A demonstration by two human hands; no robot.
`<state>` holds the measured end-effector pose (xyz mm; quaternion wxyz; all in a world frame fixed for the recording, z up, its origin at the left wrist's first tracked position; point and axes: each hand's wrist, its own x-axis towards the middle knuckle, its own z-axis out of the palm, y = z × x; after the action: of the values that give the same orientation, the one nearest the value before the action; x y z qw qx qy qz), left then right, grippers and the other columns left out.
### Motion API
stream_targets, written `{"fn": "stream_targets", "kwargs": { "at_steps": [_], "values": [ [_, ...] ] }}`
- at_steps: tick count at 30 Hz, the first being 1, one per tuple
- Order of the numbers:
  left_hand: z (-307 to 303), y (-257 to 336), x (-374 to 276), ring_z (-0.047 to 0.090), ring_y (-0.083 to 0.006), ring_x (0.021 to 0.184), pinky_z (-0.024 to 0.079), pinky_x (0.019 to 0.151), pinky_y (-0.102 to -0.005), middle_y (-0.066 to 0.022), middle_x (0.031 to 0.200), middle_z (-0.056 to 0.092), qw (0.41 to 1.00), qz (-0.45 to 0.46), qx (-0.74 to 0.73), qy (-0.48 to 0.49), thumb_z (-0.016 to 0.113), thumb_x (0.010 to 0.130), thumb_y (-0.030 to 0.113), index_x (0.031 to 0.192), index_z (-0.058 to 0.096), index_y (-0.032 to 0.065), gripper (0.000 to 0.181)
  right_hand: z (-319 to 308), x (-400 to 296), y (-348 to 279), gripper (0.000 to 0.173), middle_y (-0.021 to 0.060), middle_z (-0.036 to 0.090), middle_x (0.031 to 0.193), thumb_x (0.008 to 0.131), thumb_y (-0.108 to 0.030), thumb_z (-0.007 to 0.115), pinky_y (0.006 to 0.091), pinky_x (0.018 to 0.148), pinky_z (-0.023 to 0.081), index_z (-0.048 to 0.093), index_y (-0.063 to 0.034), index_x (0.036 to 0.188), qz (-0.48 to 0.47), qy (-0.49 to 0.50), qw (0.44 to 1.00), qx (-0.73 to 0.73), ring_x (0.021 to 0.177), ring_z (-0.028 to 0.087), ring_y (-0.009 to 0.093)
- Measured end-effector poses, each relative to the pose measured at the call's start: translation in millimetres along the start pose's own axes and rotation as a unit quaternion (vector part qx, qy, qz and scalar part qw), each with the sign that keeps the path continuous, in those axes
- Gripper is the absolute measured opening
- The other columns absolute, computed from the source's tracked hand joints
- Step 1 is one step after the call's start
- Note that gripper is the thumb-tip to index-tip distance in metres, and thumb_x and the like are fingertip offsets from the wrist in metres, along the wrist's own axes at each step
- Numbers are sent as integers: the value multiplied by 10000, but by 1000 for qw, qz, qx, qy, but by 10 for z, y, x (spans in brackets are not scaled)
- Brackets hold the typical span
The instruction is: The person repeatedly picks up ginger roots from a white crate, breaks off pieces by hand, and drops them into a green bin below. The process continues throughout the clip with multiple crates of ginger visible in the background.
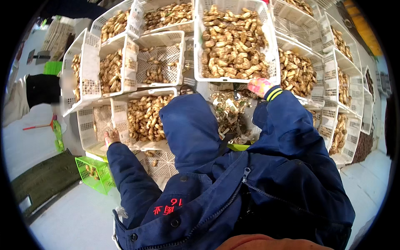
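Observation:
My right hand [260, 87], in a pink-patterned glove, touches the near right corner of a white plastic crate [198, 50]. Brown-and-white mushrooms [234, 43] fill much of that crate. At the left, my left hand [112, 137] is over a white crate [103, 115] with few pieces in it; its fingers are small in view, and whether they hold something cannot be told. Beside it stands a crate section with many mushrooms [147, 117]. Cut scraps [231, 109] lie below the crate at my right hand, between my knees.
More white crates [184, 59] with mushrooms stand on both sides. A green basket [104, 181] holds a few pieces at the lower left. Another person's dark sleeve [43, 89] reaches in from the left. A red-handled tool [40, 126] lies beyond the crates.

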<state>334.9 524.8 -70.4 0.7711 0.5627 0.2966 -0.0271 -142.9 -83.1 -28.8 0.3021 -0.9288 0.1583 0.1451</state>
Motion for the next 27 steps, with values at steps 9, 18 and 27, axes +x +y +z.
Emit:
{"fn": "stream_targets", "kwargs": {
  "at_steps": [9,18,27],
  "values": [
    [2560,-440,-2727,564,-257,984,460,843,-322,-178,1065,562,861,28,116,-494,526,904,155,1228,442,-52,393,-221,-45,-113,228,150,641,825,825,-142,463,393,762,475,637,-100,965,67,150,985,60,823,618,307],
    [3707,-1906,-4092,600,-196,900,455,831,-292,-107,951,616,818,-29,136,-558,378,972,362,1114,547,-39,458,-508,-115,175,233,99,658,919,855,-254,503,368,802,473,657,-98,935,172,242,951,83,878,607,298],
    [3789,-2195,-3783,565,-258,1037,457,868,-306,-195,1146,558,821,-89,141,-546,372,976,278,1207,465,-70,428,-110,439,257,458,176,546,1187,809,-273,570,397,991,346,524,-59,1211,145,152,974,-81,1155,464,322]
  ]
}}
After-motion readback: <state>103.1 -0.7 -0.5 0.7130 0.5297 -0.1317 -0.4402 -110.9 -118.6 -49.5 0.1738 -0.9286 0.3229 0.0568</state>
